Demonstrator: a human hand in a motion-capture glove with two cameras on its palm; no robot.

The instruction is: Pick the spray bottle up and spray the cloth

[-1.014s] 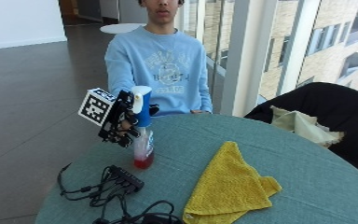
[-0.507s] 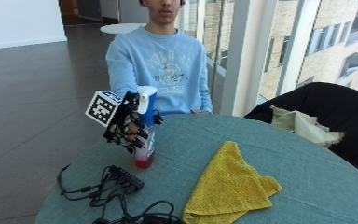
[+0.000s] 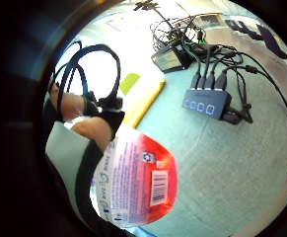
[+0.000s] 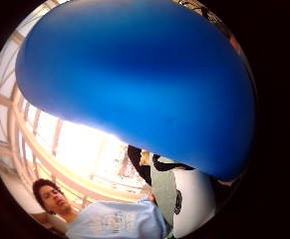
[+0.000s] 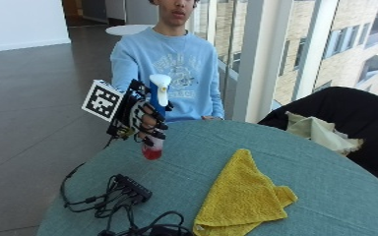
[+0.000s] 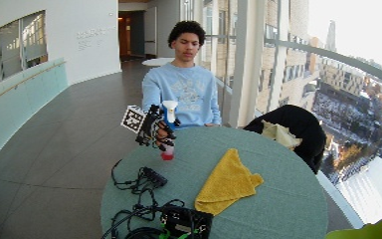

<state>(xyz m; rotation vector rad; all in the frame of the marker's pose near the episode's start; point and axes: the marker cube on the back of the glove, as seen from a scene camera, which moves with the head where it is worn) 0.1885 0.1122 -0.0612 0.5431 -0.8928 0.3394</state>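
Gloved right hand (image 5: 144,120) wrapped around the neck of the spray bottle (image 5: 155,118), fingers (image 5: 153,132) curled across the front below the white and blue spray head; bottle upright and lifted clear of the round teal surface (image 5: 346,196), red base hanging above it. Yellow cloth (image 5: 242,194) flat on the surface, well apart from the bottle, toward the middle. Black hub with cables (image 5: 131,187) near the edge, below and beside the bottle. In the little finger side palm view, bottle label and red base (image 3: 138,182) close against the palm, hub (image 3: 207,102) and an edge of the cloth (image 3: 142,101) beyond; in the thumb side palm view, blue spray head (image 4: 134,84) filling most of the field. Step in hand, by judgement: carry and aim, pick-up done, spraying not yet done. For a clean result: bottle kept near upright, carried across toward the cloth, nozzle turned to face the fabric rather than the hub and cables, forefinger placed on the trigger only once the aim is set. Direction of the nozzle not clearly readable here. Main risk: mist drifting onto the electronics if fired from where the bottle hangs now.
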